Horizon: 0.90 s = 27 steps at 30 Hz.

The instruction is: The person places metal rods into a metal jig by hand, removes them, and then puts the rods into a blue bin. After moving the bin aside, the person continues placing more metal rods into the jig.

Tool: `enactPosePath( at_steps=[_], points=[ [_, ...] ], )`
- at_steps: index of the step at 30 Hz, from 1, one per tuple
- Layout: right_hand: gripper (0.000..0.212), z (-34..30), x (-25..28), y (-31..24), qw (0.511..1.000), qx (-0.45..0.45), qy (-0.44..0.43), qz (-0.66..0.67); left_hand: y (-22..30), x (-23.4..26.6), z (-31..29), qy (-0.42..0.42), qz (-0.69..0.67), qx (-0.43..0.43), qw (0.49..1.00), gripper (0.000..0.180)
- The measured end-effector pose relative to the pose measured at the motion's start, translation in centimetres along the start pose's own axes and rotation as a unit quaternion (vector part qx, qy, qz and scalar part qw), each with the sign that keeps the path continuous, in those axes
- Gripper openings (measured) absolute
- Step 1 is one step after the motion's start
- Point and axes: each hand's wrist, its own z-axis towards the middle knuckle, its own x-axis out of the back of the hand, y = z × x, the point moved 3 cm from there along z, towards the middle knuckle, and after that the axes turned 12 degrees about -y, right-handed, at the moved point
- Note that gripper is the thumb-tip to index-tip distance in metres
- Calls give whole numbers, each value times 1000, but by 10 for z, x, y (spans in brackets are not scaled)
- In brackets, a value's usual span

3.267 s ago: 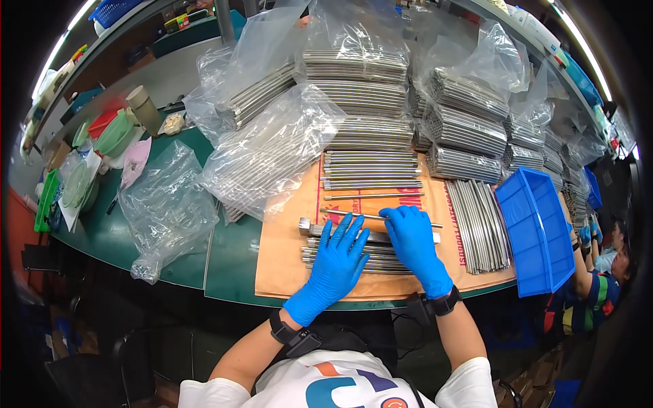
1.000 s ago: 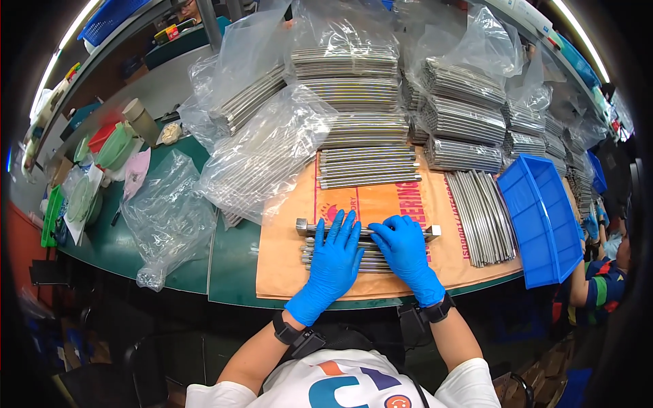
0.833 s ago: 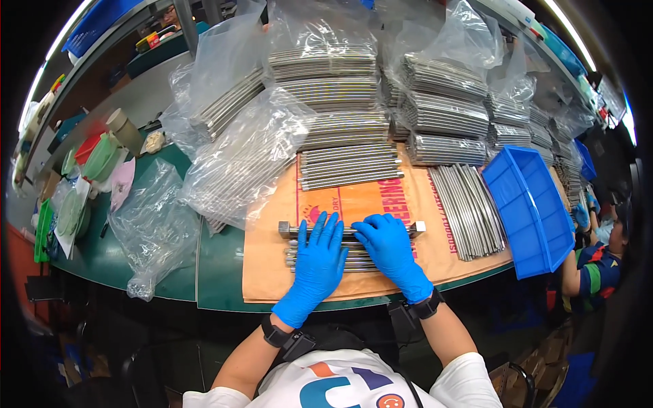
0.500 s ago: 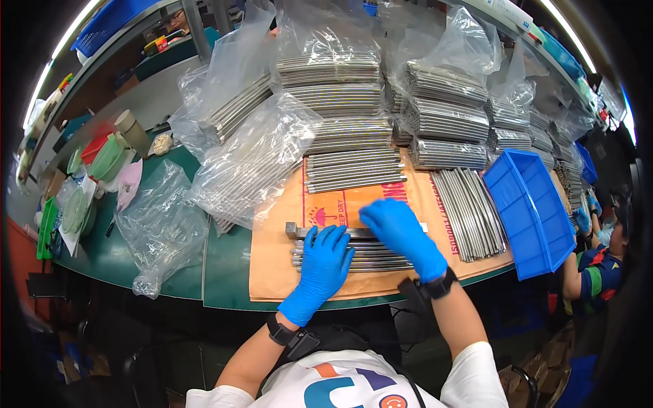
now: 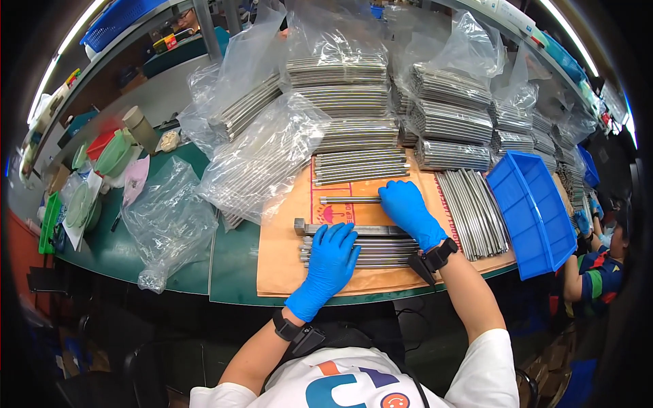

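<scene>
"How far along?"
"Seemingly partway: a row of rods (image 5: 360, 168) lies beyond the square bar (image 5: 377, 230), with nearer rods (image 5: 382, 256) left."
"And the grip?"
"Right hand (image 5: 412, 212) clamped on a single rod (image 5: 350, 200) between them; left hand (image 5: 331, 264), fingers apart, on the bar."

A gray metal bar (image 5: 379, 231) with a blocky left end was laid crosswise, partly covered near that end. A slim, shiny metal rod (image 5: 348, 200) was held beyond the bar, roughly parallel to it, its right part hidden. Similar loose rods (image 5: 382, 252) were ranged side by side on the bar's near side.
</scene>
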Motion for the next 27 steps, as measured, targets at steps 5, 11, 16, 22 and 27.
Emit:
enactPosePath(
  at_steps=[5, 11, 16, 22, 27],
  points=[
    [6, 4, 2, -2, 996, 4, -46, -75, 0, -5, 4, -10, -19, 4, 1000, 35],
    [10, -24, 29, -22, 992, 7, 114, 61, 4, 5, 4, -19, 40, 8, 999, 52],
    [18, -76, 25, -51, 974, -24, 135, 183, 5, 2, 4, -72, 58, 7, 996, 66],
    [16, -71, 22, -62, 963, -12, 159, 216, 4, -5, 6, -108, 95, 55, 988, 69],
    [15, -68, 15, -63, 956, -7, 165, 240, 4, -7, 7, -115, 107, 50, 986, 68]
  ],
)
